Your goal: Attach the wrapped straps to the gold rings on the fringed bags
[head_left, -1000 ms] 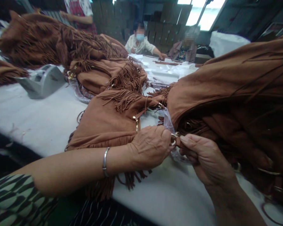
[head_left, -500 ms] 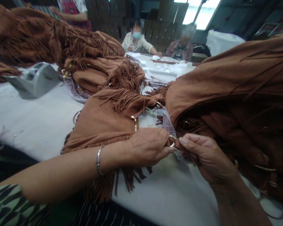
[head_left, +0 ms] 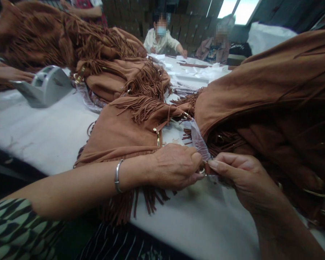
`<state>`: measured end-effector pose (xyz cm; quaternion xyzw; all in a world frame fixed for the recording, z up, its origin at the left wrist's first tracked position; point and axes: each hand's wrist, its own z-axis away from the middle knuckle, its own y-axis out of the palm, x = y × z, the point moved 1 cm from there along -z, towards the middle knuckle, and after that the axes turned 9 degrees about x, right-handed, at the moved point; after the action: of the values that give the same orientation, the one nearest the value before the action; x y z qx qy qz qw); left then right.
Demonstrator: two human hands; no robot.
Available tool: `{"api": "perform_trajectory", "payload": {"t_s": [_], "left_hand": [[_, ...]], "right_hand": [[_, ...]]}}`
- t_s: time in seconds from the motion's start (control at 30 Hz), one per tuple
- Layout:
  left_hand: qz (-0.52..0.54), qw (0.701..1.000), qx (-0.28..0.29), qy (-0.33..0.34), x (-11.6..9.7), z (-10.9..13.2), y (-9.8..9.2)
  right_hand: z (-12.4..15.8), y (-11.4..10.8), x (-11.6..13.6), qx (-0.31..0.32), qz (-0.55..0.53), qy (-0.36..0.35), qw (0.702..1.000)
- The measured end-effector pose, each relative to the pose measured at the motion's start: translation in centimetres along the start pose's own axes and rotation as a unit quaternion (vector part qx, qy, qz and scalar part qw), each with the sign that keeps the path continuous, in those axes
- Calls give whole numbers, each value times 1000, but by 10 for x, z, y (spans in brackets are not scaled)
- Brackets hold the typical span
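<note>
A brown fringed handbag lies on the white table under my left forearm, its gold zipper showing near the wrist. My left hand is closed around a gold metal ring at the bag's strap end. Opposite it, my right hand pinches the brown strap between thumb and fingers, right beside the ring. Clear plastic wrap runs along the strap behind my hands. My fingers partly cover the ring and strap.
A large brown bag stands close on the right. More fringed bags are heaped at the back left, near a grey tape dispenser. Another person's hand is beside the dispenser. People sit across the table.
Both hands have shifted slightly right in view, and the ring has turned and is more covered by my left fingers. A person's hand has appeared at the left beside the tape dispenser.
</note>
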<state>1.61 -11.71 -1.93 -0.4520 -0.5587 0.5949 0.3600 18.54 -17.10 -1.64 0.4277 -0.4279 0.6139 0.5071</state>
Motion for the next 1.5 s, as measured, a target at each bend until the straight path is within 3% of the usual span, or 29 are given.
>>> {"api": "perform_trajectory", "payload": {"t_s": [0.2,0.43,0.6,0.73,0.9,1.03,1.2,1.33,1.4,1.5], "left_hand": [[17,999,39,10,1,0,2],[33,996,42,76,0,5,2],[43,998,-6,40,2,8,-2],[8,999,10,36,1,7,2],[-28,995,21,97,-6,5,11],[-23,994,29,98,-8,7,6],[32,998,49,39,-8,11,-10],[-27,999,2,-41,-11,8,-10],[-22,999,0,-41,-11,6,-9],[9,999,40,12,-12,5,-12]], "right_hand": [[-8,-1,-5,83,-76,63,992],[-14,-8,-12,193,-75,87,974],[-11,-12,-5,167,-46,52,984],[-7,-14,-2,162,1,46,986],[-10,-14,-5,209,58,32,976],[-11,-18,-6,256,79,6,963],[-2,-28,-1,197,104,-26,974],[5,-32,1,132,92,-51,986],[6,-33,1,127,86,-50,987],[7,-30,4,172,92,-49,980]]}}
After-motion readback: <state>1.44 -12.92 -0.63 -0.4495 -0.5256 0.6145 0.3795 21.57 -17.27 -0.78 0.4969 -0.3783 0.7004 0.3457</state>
